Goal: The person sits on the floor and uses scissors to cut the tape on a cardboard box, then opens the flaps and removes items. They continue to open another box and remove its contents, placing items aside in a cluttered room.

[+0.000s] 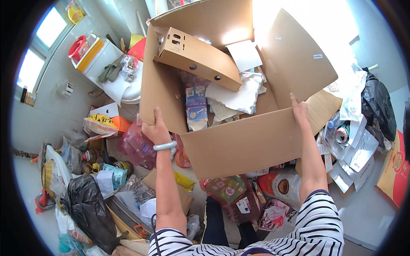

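A large open cardboard box (237,144) is in front of me with its flaps spread. My left hand (157,128) grips the edge of its left flap, thumb up. On the right, my right hand (299,108) clasps the near flap by its corner. Inside lies a long brown carton (200,59) with round holes, tilted across the left and far side. Below it stands a blue and purple printed packet (196,107). Torn white cardboard (238,91) and a white sheet (245,57) fill the middle and right. The fingers behind both flaps are hidden.
A white toilet (128,86) stands at the left, with grey gloves (111,68) on it. Black plastic bags (91,208) lie lower left and at the right. Around my legs are a red bag of bottles (139,145), flattened cartons (358,163) and a drink can (342,134).
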`<state>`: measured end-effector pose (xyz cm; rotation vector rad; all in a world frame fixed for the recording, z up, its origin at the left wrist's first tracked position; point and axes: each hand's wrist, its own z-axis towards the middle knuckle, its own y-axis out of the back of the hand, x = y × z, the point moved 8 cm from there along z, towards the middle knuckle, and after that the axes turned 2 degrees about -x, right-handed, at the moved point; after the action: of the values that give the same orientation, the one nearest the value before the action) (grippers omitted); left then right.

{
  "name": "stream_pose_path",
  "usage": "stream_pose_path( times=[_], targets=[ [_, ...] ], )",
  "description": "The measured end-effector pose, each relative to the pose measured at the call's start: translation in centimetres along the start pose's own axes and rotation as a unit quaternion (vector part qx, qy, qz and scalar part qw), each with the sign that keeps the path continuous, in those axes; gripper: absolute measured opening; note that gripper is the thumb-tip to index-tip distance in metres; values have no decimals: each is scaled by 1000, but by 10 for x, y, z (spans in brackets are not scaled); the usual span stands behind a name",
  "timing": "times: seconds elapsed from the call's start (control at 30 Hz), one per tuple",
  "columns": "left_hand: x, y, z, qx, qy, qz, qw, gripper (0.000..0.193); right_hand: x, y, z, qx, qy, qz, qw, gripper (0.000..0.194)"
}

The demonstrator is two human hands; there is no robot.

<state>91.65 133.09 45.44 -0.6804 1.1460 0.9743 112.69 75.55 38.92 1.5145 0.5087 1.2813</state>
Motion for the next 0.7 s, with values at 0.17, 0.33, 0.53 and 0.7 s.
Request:
stream_pose_path(
  times=[0.17, 0.33, 0.53, 0.7],
  targets=[
    [30, 5, -18, 111, 15, 100, 989, 20, 5, -33, -5, 52, 71, 80, 993, 51],
    [20, 5, -17, 283, 44, 116, 951, 26, -4, -50, -3, 59, 95, 61, 992, 36],
    [11, -6, -13, 405, 381, -195, 808, 49, -20, -68, 0, 62, 119, 88, 987, 34],
    [52, -43, 33, 434, 281, 7, 856, 43, -35, -78, -14, 106, 38, 163, 980, 26]
  ],
)
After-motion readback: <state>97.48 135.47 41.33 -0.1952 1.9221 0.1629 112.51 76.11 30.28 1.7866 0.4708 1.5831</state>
